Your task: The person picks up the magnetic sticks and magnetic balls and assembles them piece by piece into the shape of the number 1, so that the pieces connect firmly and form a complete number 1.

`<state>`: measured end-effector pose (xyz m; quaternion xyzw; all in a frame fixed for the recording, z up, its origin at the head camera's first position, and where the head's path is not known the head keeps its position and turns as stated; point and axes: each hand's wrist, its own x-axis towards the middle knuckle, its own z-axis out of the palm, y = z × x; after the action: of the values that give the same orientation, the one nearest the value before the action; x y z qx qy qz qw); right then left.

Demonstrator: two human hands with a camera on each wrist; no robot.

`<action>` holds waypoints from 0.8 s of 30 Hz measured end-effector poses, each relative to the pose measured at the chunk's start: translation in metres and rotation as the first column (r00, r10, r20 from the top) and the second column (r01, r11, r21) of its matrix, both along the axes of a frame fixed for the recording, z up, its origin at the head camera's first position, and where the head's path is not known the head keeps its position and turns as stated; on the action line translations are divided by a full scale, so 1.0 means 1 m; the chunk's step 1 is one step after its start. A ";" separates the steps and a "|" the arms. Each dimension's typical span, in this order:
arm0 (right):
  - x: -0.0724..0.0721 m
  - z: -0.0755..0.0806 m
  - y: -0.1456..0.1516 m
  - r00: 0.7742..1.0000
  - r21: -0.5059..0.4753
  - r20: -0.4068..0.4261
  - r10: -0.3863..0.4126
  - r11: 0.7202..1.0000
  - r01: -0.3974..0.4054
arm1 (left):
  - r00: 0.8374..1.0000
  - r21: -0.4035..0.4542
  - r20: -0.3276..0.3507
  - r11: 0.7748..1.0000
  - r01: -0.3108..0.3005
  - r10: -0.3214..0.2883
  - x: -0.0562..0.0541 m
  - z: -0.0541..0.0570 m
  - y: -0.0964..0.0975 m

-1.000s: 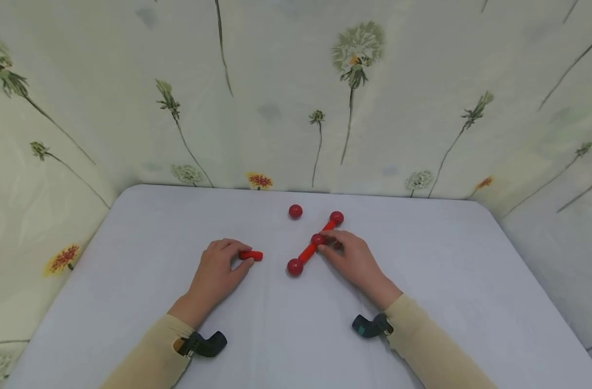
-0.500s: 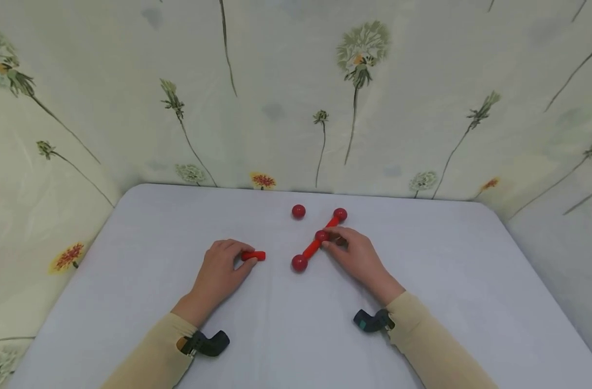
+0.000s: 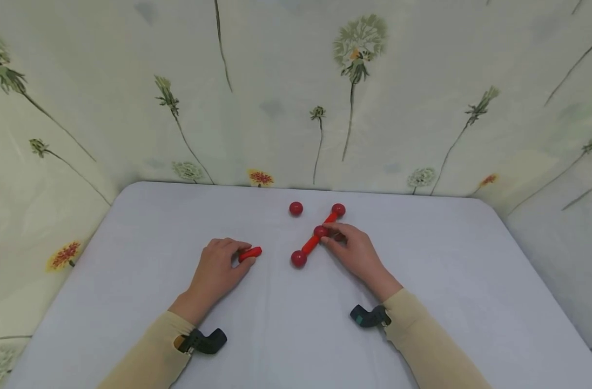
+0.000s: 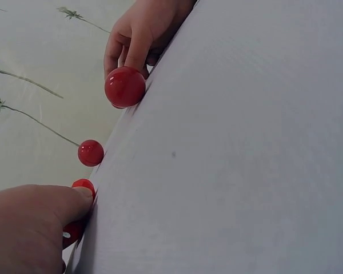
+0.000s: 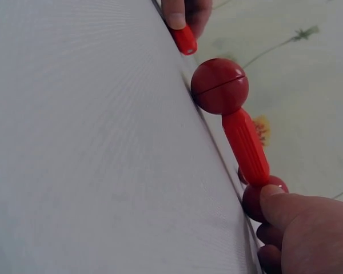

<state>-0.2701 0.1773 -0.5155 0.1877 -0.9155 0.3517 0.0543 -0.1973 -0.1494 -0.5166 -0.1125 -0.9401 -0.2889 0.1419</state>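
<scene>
Between thumb and fingers my left hand (image 3: 217,273) pinches a short red rod (image 3: 251,253), its right end angled slightly away from me. A chain of three glossy red balls joined by two red rods lies slantwise to the right. My right hand (image 3: 355,254) holds the chain's middle ball (image 3: 320,231) with thumb and fingertips. The chain's near end ball (image 3: 298,259) and far end ball (image 3: 338,209) are untouched. In the right wrist view the ridged connecting rod (image 5: 246,145) runs from the slotted near ball (image 5: 220,85) to the thumb.
A loose red ball (image 3: 296,208) sits at the back, left of the chain's far end. The white table (image 3: 286,335) ends in front of a flower-printed backdrop (image 3: 271,97). Dark wrist-worn devices stick out at the left cuff (image 3: 206,341) and right cuff (image 3: 366,316).
The left hand's rod has turned, its right end now pointing more away from me. The chain has shifted slightly away with the right hand. The loose ball has stayed put.
</scene>
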 end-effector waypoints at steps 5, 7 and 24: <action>0.000 0.000 -0.002 1.000 0.000 0.004 -0.006 1.000 0.006 | 1.000 -0.004 -0.006 1.000 -0.018 0.018 0.000 -0.001 -0.001; 0.000 0.000 -0.001 1.000 0.001 0.001 -0.008 1.000 0.008 | 1.000 0.003 -0.008 1.000 -0.021 0.021 0.001 0.000 -0.001; -0.001 -0.002 -0.001 1.000 -0.005 -0.004 -0.008 1.000 0.008 | 0.999 0.104 0.000 0.994 0.034 -0.034 0.006 0.000 0.005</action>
<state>-0.2713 0.1766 -0.5172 0.1848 -0.9153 0.3532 0.0580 -0.1916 -0.1440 -0.5168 -0.1208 -0.9218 -0.3400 0.1416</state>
